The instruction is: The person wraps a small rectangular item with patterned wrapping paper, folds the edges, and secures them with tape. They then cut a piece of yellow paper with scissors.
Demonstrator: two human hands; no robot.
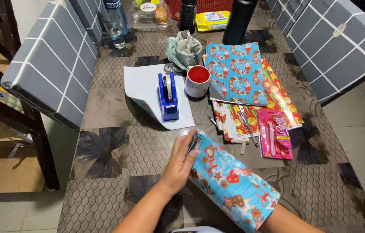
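On the tabletop (105,172), a parcel (230,181) in blue patterned wrap lies tilted near the front edge. The left hand (180,166) presses its upper end, fingers (190,140) curled over the folded paper there. The right hand is hidden under the parcel; its grip cannot be told. Beyond stands a blue tape dispenser (168,96).

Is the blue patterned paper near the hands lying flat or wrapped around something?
Wrapped. The blue patterned paper curves into a tube-like bundle, with the left hand pressing its end. What is inside cannot be seen.
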